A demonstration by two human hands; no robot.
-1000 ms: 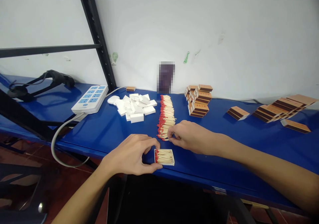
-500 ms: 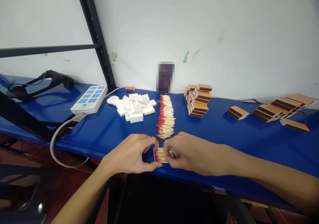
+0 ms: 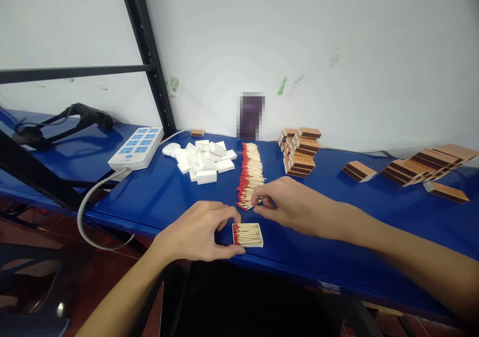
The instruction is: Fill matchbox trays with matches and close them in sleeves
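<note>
In the lower middle of the frame, a small white tray (image 3: 255,245) lies flat on the blue desk (image 3: 374,194), filled with matches (image 3: 247,234) whose red heads face left. The left hand (image 3: 198,229) has its grip around the tray's left end, forefinger at the upper corner and thumb at the lower one. The right hand (image 3: 292,202) is just above and to the right of the tray, its grip narrow at the lower end of a long row of loose matches (image 3: 250,174); whether it pinches one cannot be told.

The desk's front edge runs close below the tray. Blue surface shows between the row and a heap of white box pieces (image 3: 205,160) at centre left, and also right of the row, where the right forearm crosses toward the lower right corner.

Right of the row's upper part stands a stack of matchboxes (image 3: 301,152); a single matchbox (image 3: 358,170) lies farther right, with more matchboxes (image 3: 422,165) at the right edge. A power strip (image 3: 136,147) sits at left beside a black post (image 3: 149,60), its cable (image 3: 84,212) looping over the desk's front edge.
</note>
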